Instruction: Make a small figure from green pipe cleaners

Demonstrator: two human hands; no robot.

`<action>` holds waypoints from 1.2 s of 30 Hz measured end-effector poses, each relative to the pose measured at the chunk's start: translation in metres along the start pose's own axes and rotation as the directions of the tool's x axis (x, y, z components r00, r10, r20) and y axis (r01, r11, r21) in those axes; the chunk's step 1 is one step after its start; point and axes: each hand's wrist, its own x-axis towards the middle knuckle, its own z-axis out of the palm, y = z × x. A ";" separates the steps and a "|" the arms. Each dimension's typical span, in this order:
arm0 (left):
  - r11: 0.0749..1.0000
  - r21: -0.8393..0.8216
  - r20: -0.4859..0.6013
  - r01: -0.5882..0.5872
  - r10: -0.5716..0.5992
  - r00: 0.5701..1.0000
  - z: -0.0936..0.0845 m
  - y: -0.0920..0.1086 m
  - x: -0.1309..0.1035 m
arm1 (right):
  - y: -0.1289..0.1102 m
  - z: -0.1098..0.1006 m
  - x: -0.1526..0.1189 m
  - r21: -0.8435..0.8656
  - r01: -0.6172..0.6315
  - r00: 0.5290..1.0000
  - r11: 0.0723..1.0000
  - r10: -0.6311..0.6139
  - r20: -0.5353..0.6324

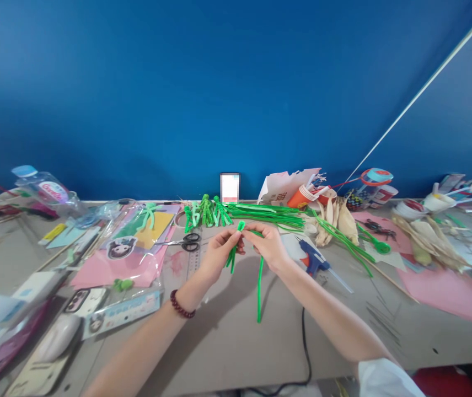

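Near the middle of the table, my left hand (223, 251) pinches a folded bundle of green pipe cleaners (231, 259), whose looped top rises above the fingers. My right hand (266, 245) meets it at the fingertips and is closed on a green pipe cleaner (259, 292), one end of which hangs straight down. Behind the hands lies a pile of long green pipe cleaners (269, 215). Several twisted green figures (205, 210) stand to the left of that pile. Black-handled scissors (190, 241) rest left of my left hand.
A blue glue gun (314, 259) lies right of my right hand, and a black cable (307, 347) runs to the front edge. Pink paper (451, 292), dried husks (346, 223) and an orange cup (300, 197) are on the right. A mouse (59, 337) and bottle (43, 184) are left.
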 end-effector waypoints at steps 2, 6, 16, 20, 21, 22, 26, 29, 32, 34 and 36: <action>0.997 0.048 -0.038 -0.056 0.058 0.998 0.001 0.001 0.000 | 0.003 0.000 0.000 -0.023 0.021 1.000 1.000 -0.021 -0.020; 0.979 0.155 -0.122 -0.136 0.156 0.980 0.002 0.003 -0.001 | 0.005 0.000 0.000 -0.044 0.045 0.999 0.998 -0.046 -0.026; 0.948 0.249 -0.102 -0.196 0.227 0.969 -0.004 0.004 0.001 | 0.002 0.001 -0.001 -0.146 0.181 0.984 0.973 -0.178 0.029; 0.879 0.411 -0.043 -0.242 0.285 0.958 -0.009 0.004 0.003 | 0.003 -0.001 0.000 -0.183 0.224 0.974 0.957 -0.216 0.064; 0.892 0.393 -0.029 -0.224 0.256 0.966 -0.009 0.004 0.004 | 0.004 -0.001 0.000 -0.183 0.230 0.973 0.956 -0.221 0.066; 0.915 0.356 -0.013 -0.191 0.209 0.978 -0.010 0.005 0.004 | 0.004 -0.001 0.000 -0.182 0.234 0.972 0.955 -0.226 0.065; 0.976 0.210 0.020 -0.061 0.058 0.998 -0.009 0.006 0.006 | 0.006 -0.001 0.001 -0.182 0.221 0.975 0.958 -0.220 0.021; 0.965 0.241 -0.027 -0.099 0.108 0.994 -0.009 0.007 0.007 | 0.008 -0.002 0.004 -0.186 0.191 0.981 0.964 -0.195 -0.003; 0.880 0.433 -0.082 -0.196 0.255 0.964 -0.010 0.009 0.006 | 0.011 -0.004 0.007 -0.206 0.196 0.980 0.959 -0.196 0.020; 0.804 0.532 -0.056 -0.266 0.347 0.936 -0.010 0.011 0.005 | 0.014 -0.005 0.009 -0.216 0.198 0.980 0.956 -0.199 0.019; 0.781 0.549 -0.027 -0.298 0.373 0.927 -0.010 0.012 0.005 | 0.015 -0.006 0.009 -0.218 0.201 0.979 0.955 -0.203 0.012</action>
